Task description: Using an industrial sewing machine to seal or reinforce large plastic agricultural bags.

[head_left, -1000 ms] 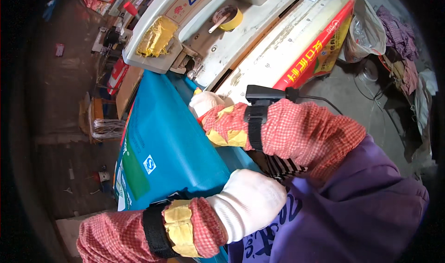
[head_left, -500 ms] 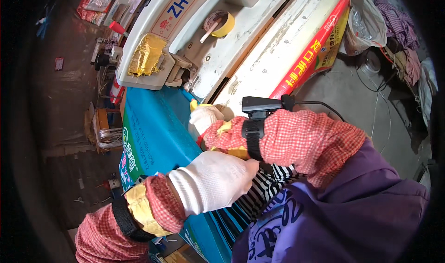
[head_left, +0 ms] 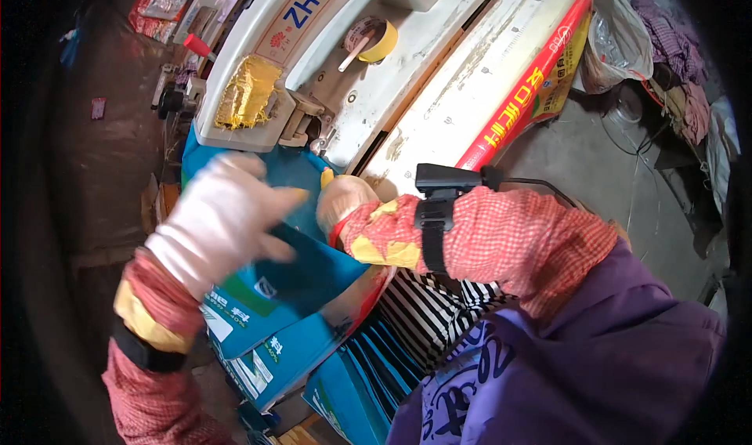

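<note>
1. Gloves are worn on both hands, white ones, with red checked sleeves and yellow cuffs behind them.
2. The left hand (head_left: pixel 223 222) is seen at centre left of the frame, blurred, with its fingers spread wide above the top teal bag (head_left: pixel 301 276); whether the bag is touched cannot be told.
3. The right hand (head_left: pixel 345 202) is seen at the middle of the frame, curled at the upper edge of the teal bag, just below the machine; whether anything is gripped cannot be told, as the fingers are hidden.
4. The teal bag lies flat at centre left, with its far end tucked under the white machine (head_left: pixel 376 77) at the top.
5. More teal bags (head_left: pixel 345 382) are stacked beneath and toward the lower centre.
6. A roll of yellow tape (head_left: pixel 374 37) rests on the machine, at upper centre.
7. A black strap with a small black box (head_left: pixel 442 182) is worn on the right wrist.
8. A red and yellow banner (head_left: pixel 533 92) is seen along the machine's right edge, at upper right.
</note>
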The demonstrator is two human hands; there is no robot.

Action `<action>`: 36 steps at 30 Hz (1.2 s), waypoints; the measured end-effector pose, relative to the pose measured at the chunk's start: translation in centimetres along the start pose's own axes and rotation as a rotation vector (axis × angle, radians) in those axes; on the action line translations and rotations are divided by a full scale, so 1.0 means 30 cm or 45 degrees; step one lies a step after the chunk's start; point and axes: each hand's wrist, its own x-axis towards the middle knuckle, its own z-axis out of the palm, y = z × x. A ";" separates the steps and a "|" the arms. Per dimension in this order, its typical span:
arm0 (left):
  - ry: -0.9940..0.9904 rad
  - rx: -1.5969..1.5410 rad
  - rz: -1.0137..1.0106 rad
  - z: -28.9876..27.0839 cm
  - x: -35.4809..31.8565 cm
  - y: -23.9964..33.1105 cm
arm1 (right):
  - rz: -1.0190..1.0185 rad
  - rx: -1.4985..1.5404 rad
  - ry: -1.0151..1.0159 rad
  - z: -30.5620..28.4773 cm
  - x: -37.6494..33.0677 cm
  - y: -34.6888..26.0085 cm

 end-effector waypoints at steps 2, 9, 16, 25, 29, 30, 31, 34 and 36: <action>-0.334 0.194 -0.097 -0.024 -0.006 -0.085 | 0.297 -0.257 -0.164 -0.175 -0.113 -0.056; -0.168 -0.431 0.566 0.007 -0.046 0.324 | 0.472 -0.417 -0.054 -0.189 -0.132 -0.108; -0.137 -0.275 -0.040 0.155 0.099 0.271 | 0.334 -0.729 0.274 -0.212 -0.063 -0.061; 0.558 -0.376 -0.918 0.604 0.144 -0.117 | 0.303 0.329 -0.172 -0.312 -0.163 -0.139; 0.413 -0.543 -1.136 0.517 0.066 -0.101 | 0.104 -0.065 -0.027 -0.313 -0.163 -0.198; 0.375 -0.530 -1.104 0.484 0.033 -0.043 | 0.101 -0.153 -0.084 -0.312 -0.154 -0.194; 0.401 -0.556 -1.031 0.458 -0.034 0.020 | 0.086 -0.161 -0.082 -0.295 -0.137 -0.179; 0.443 -0.510 -0.948 0.372 -0.314 0.207 | -0.502 -0.454 0.387 -0.180 -0.027 -0.106; 0.405 -0.570 -0.977 0.249 -0.469 0.310 | -0.280 -0.585 0.168 -0.128 0.101 -0.071</action>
